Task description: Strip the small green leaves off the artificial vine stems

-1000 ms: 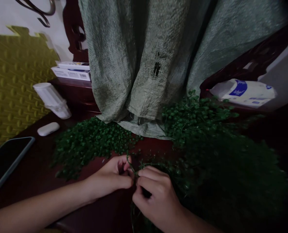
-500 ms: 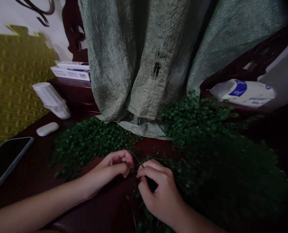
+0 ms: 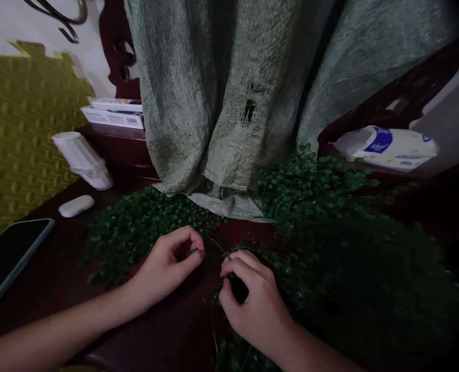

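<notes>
My left hand [image 3: 171, 258] is closed in a pinch, with a small green bit showing between its curled fingertips; most of that bit is hidden. Just to its right, my right hand [image 3: 254, 297] grips a thin green plant stem [image 3: 217, 244] whose free end points up and left. Beyond my left hand lies a heap of small-leaved green sprigs [image 3: 147, 214]. A larger pile of the same greenery [image 3: 353, 258] spreads to the right of my right hand, partly lost in the dark.
A grey-green woven sack [image 3: 237, 129] hangs down at the back of the dark red table [image 3: 163, 320]. At left are a phone [image 3: 12, 258], a white earbud case [image 3: 76, 206] and a white ribbed container [image 3: 82, 160]. White boxes [image 3: 115, 113] and a tissue pack [image 3: 395, 148] sit on side ledges.
My left hand has moved up and left, away from my right hand, widening the gap between them. My right hand stays nearly in place on the stem.
</notes>
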A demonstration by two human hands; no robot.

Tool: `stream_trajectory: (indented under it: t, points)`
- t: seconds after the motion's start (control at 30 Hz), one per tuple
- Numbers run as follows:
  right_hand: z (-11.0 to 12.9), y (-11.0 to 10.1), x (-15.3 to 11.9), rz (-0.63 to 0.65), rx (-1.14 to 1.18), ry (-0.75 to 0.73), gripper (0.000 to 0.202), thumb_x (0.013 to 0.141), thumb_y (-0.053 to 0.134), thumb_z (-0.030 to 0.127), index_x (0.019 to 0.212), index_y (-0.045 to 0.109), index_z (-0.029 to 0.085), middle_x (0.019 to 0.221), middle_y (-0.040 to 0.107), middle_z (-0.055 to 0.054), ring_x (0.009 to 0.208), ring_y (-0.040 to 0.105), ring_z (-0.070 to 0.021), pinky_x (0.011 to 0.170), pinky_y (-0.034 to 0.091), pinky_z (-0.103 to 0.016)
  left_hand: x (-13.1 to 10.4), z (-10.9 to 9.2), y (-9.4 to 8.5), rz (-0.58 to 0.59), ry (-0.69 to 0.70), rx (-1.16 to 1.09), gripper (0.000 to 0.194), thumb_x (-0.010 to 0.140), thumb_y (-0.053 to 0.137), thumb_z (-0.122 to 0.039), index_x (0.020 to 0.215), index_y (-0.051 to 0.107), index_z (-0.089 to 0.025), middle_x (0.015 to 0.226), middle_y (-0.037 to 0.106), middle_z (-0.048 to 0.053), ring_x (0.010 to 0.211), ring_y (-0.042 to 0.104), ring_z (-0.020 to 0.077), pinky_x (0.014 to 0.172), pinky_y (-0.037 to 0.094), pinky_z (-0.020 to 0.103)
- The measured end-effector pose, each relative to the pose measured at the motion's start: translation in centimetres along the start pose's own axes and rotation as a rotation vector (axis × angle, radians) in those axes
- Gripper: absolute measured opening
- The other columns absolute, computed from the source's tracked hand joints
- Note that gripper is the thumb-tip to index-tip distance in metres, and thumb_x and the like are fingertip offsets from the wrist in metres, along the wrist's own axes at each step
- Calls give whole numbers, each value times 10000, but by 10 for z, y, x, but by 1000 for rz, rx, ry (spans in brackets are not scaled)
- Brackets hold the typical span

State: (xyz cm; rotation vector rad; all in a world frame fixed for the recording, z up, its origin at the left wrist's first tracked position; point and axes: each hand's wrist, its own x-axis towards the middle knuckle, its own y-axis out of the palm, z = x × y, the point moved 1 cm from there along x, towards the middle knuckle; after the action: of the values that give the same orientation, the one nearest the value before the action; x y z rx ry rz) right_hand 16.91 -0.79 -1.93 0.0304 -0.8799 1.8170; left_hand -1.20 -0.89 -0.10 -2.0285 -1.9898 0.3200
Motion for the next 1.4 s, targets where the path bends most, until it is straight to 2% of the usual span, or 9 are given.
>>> stream_trajectory:
  t: [0.27,0.43,0.6,0.87,0.93,1.0,1.13,1.23,1.4]
  points:
    - [-1,0,1,-8,3,22,155,733,514,45,765,555,191,776,565,-19,770,545,-168,698,448,-283,1,2,-4,-40,81,159,123,745,484,-131,646,452,-197,653,464,-26,655,444,138,601,347,236]
    - [0,0,3,-16,34,50,138,732,512,52,746,542,185,769,559,-16,768,542,-165,700,433,-277,5,5,-4,-49,140,239,93,766,504,-132,693,513,-189,727,522,-5,714,491,151,651,371,244]
    - [0,-2,5,-10,66,116,128,775,497,67,750,524,189,768,549,-4,754,543,-150,695,409,-259,9,10,-5,-92,123,202,73,787,510,-186,726,549,-181,775,544,7,769,520,164,712,394,264]
    - [-7,-4,6,-93,131,218,119,883,461,136,802,524,194,802,550,0,774,547,-137,726,395,-236,10,12,-8,-108,133,176,86,782,516,-180,707,557,-173,803,566,15,822,541,173,783,396,297]
    - [-8,-4,7,-99,150,222,129,905,456,155,809,531,196,799,547,5,769,544,-131,725,396,-227,8,11,-7,-77,136,169,99,780,520,-170,690,562,-171,771,567,11,781,541,164,740,407,285]
    - [-9,-4,7,-99,166,224,129,917,456,165,827,543,198,799,554,10,766,545,-124,714,398,-214,4,10,-3,3,149,145,90,780,533,-161,707,587,-166,753,574,7,727,540,149,676,418,265]
    - [-8,-3,7,-57,176,201,115,922,463,168,860,553,204,812,579,16,771,559,-115,693,402,-197,-3,5,8,169,193,101,106,810,603,-211,893,636,-152,823,615,20,702,556,133,628,456,238]
    - [-7,-2,6,-14,172,187,118,919,460,165,844,543,203,801,568,18,758,561,-113,679,401,-199,-5,4,12,201,217,111,171,845,624,-260,981,636,-158,853,635,23,722,571,131,655,473,238]
    - [-5,-1,6,29,168,167,116,910,450,142,856,537,197,812,561,11,757,556,-116,681,401,-209,-4,5,10,215,259,144,166,907,566,-244,1039,649,-187,910,652,28,836,604,144,752,467,255]
